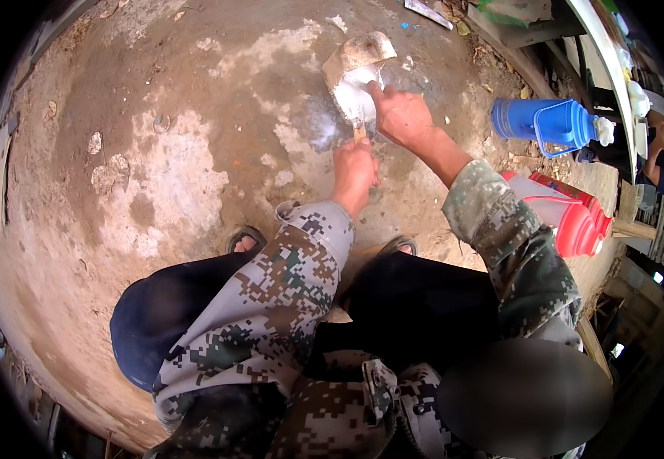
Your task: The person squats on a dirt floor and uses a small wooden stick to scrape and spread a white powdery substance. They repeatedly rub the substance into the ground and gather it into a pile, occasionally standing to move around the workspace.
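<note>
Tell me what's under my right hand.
A rough brown block shows beside your right hand, its near part bright white. Whatever lies directly beneath the hand is covered.

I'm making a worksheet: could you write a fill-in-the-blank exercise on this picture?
The left hand, gripping a tan handle, is ____ (higher/lower) in view than the right hand.
The right hand touches a block's ____-coloured side.
Above the red flasks, another flask is mostly ____.
The person's sleeves carry a ____ pattern.

Missing words: lower; white; blue; camouflage.
</note>
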Demonstrator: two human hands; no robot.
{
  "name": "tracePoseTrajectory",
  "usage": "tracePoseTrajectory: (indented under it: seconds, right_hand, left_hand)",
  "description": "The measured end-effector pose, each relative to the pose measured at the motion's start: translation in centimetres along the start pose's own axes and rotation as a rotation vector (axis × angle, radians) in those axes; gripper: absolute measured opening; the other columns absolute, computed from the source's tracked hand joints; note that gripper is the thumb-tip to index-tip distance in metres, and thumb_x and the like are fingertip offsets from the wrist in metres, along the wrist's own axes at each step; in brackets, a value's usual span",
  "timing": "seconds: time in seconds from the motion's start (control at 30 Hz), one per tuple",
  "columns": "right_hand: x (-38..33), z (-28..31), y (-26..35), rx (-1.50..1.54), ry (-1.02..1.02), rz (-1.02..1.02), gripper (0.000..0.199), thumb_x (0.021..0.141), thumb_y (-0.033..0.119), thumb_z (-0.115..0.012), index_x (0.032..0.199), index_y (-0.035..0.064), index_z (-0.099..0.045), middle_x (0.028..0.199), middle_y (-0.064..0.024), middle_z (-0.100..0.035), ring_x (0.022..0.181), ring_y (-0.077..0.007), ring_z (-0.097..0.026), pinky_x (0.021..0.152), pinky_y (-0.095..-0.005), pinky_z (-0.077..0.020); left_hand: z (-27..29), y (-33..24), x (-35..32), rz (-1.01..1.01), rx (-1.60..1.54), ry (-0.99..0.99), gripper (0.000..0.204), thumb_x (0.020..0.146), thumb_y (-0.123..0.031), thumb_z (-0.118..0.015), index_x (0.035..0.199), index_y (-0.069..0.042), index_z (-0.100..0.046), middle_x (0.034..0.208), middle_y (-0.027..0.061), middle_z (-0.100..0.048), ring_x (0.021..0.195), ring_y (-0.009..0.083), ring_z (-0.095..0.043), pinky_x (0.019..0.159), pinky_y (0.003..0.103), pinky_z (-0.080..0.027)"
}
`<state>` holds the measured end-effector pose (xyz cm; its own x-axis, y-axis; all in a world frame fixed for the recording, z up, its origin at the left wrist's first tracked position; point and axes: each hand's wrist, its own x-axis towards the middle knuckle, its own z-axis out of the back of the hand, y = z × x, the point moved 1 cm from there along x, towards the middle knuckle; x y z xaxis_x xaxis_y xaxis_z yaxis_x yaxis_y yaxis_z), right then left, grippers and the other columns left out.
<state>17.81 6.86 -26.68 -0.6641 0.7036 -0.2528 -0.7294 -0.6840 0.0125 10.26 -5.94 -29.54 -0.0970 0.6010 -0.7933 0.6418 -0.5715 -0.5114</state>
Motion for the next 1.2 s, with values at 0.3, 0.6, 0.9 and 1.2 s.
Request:
tracePoseTrajectory:
  seconds: [0.3, 0.6, 0.9, 1.2]
  right_hand:
    - [-1.6, 4.4, -1.1, 0.092, -0.095, -0.078, 0.021, 0.093, 0.022, -0.055, 0.108, 0.0067, -0.058, 0.097, -0.0205, -0.070, 0.084, -0.0428, -0.068, 0.076, -0.0521, -0.0542]
    - [-3.3, 3.7, 2.1, -0.024, -0.058, 0.213, 0.020, 0.082, 0.010, -0.057, 0.098, -0.0035, -0.057, 0.085, -0.0205, -0.069, 0.078, -0.0332, -0.072, 0.069, -0.0433, -0.0574]
    - [1.1, 4.1, -0.3, -0.015, 0.010, 0.015, 0.022, 0.084, 0.008, -0.054, 0.102, -0.0007, -0.062, 0.092, -0.0236, -0.071, 0.087, -0.0377, -0.071, 0.079, -0.0467, -0.0558]
    - [-4.8, 6.7, 2.1, 0.012, 0.016, 0.150, 0.020, 0.083, 0.010, -0.058, 0.101, 0.0022, -0.062, 0.089, -0.0195, -0.070, 0.083, -0.0366, -0.071, 0.073, -0.0464, -0.0563]
  left_hand:
    - [1.0, 0.5, -1.0, 0.002, 0.015, 0.024, 0.023, 0.104, -0.022, -0.048, 0.088, -0.007, -0.051, 0.062, 0.0026, -0.049, 0.045, 0.0138, -0.039, 0.044, 0.033, -0.039]
    - [1.6, -0.5, -0.3, 0.025, -0.002, 0.086, 0.018, 0.103, -0.021, -0.048, 0.091, -0.008, -0.050, 0.061, 0.0027, -0.047, 0.044, 0.0136, -0.037, 0.046, 0.035, -0.040]
    - [0.7, -1.1, -0.8, 0.072, -0.026, 0.067, 0.016, 0.102, -0.021, -0.048, 0.090, -0.009, -0.048, 0.061, 0.0024, -0.045, 0.043, 0.0142, -0.036, 0.044, 0.036, -0.039]
    - [1.2, -1.5, -0.8, 0.110, -0.009, 0.093, 0.014, 0.100, -0.017, -0.045, 0.091, -0.007, -0.052, 0.061, 0.0015, -0.043, 0.043, 0.0141, -0.036, 0.046, 0.036, -0.038]
